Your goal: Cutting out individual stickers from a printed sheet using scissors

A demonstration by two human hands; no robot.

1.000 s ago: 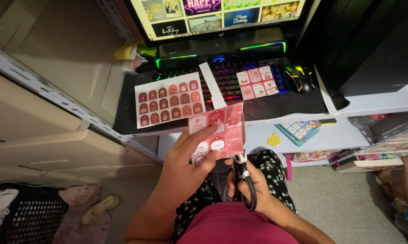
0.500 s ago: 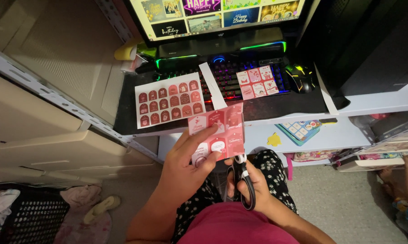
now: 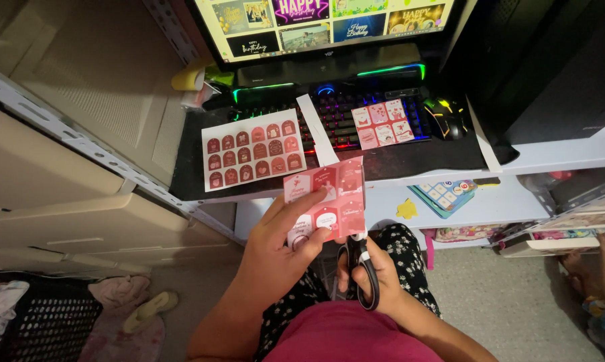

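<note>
Left hand pinches red label sheet; right hand grips scissors (blades hidden behind sheet).

Single view, worn on the head, looking steeply down and forward over the lap. Close to both hands: left hand and right hand low in the middle, within arm's reach. Farther ahead, the desk with keyboard, then the monitor, cut off by the top edge. Shelving along the left, floor at lower right. No second view, so nothing shared.
</note>
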